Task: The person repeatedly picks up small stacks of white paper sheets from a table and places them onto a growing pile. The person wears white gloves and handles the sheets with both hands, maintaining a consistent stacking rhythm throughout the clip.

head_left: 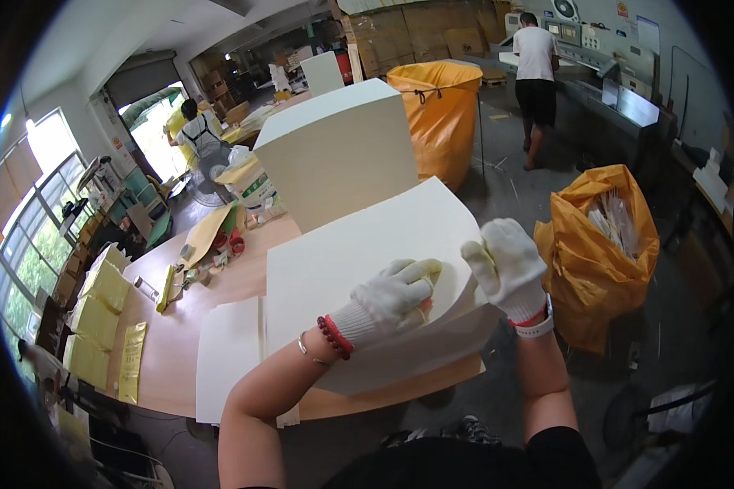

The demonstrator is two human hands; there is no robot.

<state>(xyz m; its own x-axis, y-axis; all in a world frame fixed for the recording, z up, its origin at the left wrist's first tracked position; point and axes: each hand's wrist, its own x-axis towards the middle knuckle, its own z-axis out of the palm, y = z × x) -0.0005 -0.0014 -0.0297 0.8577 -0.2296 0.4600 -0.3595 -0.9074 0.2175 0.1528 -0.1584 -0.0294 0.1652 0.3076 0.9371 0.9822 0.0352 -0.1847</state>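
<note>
- The tall block of cream sheets (340,151) stood on the far part of the wooden table (171,342), just behind the work; a hard push on the pile in front could, I judged, have nudged it out of square.
- The near stack of cream paper (359,269) lay at the table's right end, its near corner hanging past the edge. Weight pressed there might have tipped or slid the upper sheets toward the floor.
- The orange sack (603,253) stood on the floor just right of that edge, so any sheets that slipped off would likely have dropped onto or beside it.
- A thinner white pile (230,359) lay to the left, touching the near stack; a sideways shove could have fanned it.
- The right hand (507,265), gloved, gripped the lifted right edge of the top sheets, bowing them upward. Too tight a curl risked a crease.
- The left hand (395,293), gloved, rested with curled fingers on the sheets' top, pinning them; whether it pinched anything I could not tell. Eased pressure might have let the bowed sheets spring and skew.
</note>
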